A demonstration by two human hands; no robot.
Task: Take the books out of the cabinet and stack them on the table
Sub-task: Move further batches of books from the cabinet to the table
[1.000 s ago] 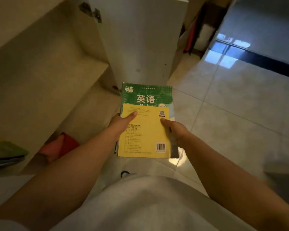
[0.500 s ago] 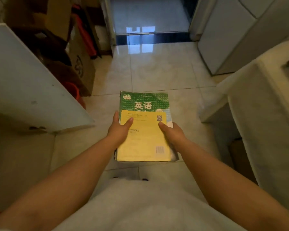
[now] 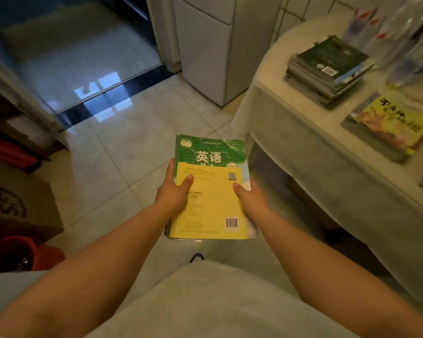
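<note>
Books: a yellow book (image 3: 209, 206) lay atop a green book (image 3: 211, 152), carried above the tiled floor (image 3: 122, 147), the left hand (image 3: 172, 193) and right hand (image 3: 250, 198) each clasping a side edge, thumbs on top. Over the preceding second the view swung from the cabinet to the table (image 3: 303, 132), which came into sight at right, bearing a stack of books (image 3: 327, 69); delivery appeared near. A cardboard box (image 3: 17, 203) stood at left, contents not visible.
</note>
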